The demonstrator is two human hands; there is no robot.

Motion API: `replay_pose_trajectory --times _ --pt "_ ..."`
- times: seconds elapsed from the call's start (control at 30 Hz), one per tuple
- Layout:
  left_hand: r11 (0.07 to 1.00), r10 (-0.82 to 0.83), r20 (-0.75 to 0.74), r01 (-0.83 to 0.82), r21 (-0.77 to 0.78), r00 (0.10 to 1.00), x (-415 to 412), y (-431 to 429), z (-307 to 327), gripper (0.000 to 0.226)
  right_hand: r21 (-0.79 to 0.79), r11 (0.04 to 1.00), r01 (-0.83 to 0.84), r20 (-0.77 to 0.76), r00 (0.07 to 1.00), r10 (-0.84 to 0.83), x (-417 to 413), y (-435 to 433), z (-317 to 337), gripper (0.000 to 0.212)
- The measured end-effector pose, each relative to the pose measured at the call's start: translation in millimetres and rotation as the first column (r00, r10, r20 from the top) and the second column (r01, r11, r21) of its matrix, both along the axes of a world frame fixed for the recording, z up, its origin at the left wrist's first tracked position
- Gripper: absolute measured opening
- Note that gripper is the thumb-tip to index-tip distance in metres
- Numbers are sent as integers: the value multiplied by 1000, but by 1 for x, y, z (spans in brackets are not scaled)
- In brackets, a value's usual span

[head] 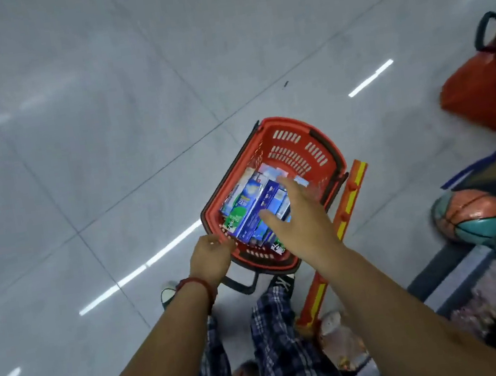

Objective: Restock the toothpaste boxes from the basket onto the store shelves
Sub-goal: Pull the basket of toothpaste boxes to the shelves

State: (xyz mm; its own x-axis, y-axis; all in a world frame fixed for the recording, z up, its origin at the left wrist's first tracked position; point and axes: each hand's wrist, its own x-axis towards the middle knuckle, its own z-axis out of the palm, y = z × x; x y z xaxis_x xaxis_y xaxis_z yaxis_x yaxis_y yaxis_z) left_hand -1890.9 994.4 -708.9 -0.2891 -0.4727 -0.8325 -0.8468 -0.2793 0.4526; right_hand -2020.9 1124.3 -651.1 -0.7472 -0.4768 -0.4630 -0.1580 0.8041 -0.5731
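Note:
A red plastic basket (294, 143) stands on the grey tiled floor in front of my feet. Several blue, white and green toothpaste boxes (248, 210) lie packed inside it. My right hand (299, 222) hovers over the boxes, fingers spread, its fingertips at the top of the pile; I cannot tell whether it touches them. My left hand (210, 257), with a red cord on the wrist, is at the basket's near left rim, fingers curled; whether it grips the rim is hidden. No store shelf front is visible.
An orange and yellow rail (350, 199) runs along the floor right of the basket. A second red basket (487, 87) and a basketball (474, 216) sit at the right. Bagged goods lie at the lower right. Open floor spreads left and ahead.

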Motion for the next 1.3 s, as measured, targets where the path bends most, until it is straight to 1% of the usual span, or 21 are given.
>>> replay_pose_trajectory --times 0.03,0.07,0.13,0.2,0.3,0.37,0.47,0.5,0.53,0.6,0.67,0.73,0.77,0.83,0.87,0.93,1.0,1.1,1.2,1.27,1.3 --pt "998 59 33 -60 17 998 -2 7 -23 16 -6 1000 -20 9 1000 20 -6 3 -18 75" --pt "993 107 65 -109 34 992 -5 13 -44 12 -11 999 -31 20 999 31 -10 6 -35 74" --pt "982 165 140 -176 73 976 -9 24 -85 14 -14 999 -38 40 998 39 -16 14 -70 74" --pt "970 200 209 -223 97 957 -6 36 -129 23 -5 998 -63 76 995 63 -19 19 -100 75" --pt "944 243 259 -289 157 935 -14 55 -179 35 -17 998 -63 105 992 64 -26 32 -139 76" --pt "930 285 277 -334 150 918 -19 64 -206 49 -8 996 -92 126 988 93 -26 38 -159 77" --pt "911 369 273 -404 82 888 -13 65 -246 74 10 993 -116 136 984 114 -19 45 -184 77" --pt "893 409 270 -444 79 871 -9 65 -260 75 12 994 -110 141 984 108 -16 46 -189 76" --pt "877 439 261 -474 83 859 -4 64 -273 70 9 995 -103 149 984 100 -14 46 -195 76" --pt "863 466 241 -498 92 852 -3 62 -266 52 0 996 -92 169 981 90 -10 45 -202 76" --pt "884 438 228 -462 66 870 -2 60 -260 44 1 995 -97 176 980 96 -10 46 -205 76" --pt "896 426 211 -443 39 880 8 50 -262 45 8 993 -114 178 978 111 -15 46 -207 77" --pt "901 420 203 -434 28 885 15 43 -265 51 6 993 -116 175 978 114 -18 46 -207 77" --pt "920 386 210 -391 -18 898 34 27 -278 70 -12 994 -104 169 980 105 -27 46 -207 76" --pt "929 370 219 -368 -50 903 50 18 -292 75 -23 996 -91 173 980 94 -30 45 -206 74" --pt "944 329 238 -320 -77 914 74 0 -300 75 -37 996 -77 174 981 82 -32 46 -209 73" --pt "955 296 273 -274 -117 916 86 -13 -282 69 -29 997 -68 178 981 72 -32 46 -213 73" --pt "961 254 323 -201 -190 912 107 -32 -269 53 -11 999 -47 151 987 48 -28 49 -224 72" --pt "947 243 360 -140 -290 901 120 -50 -248 37 94 995 -25 55 998 19 -25 54 -235 73" --pt "935 232 361 -105 -338 903 132 -65 -241 27 185 982 30 -40 999 -23 -24 59 -244 71" --pt "932 221 361 -87 -351 906 141 -74 -242 27 231 970 78 -58 996 -66 -25 61 -248 73"
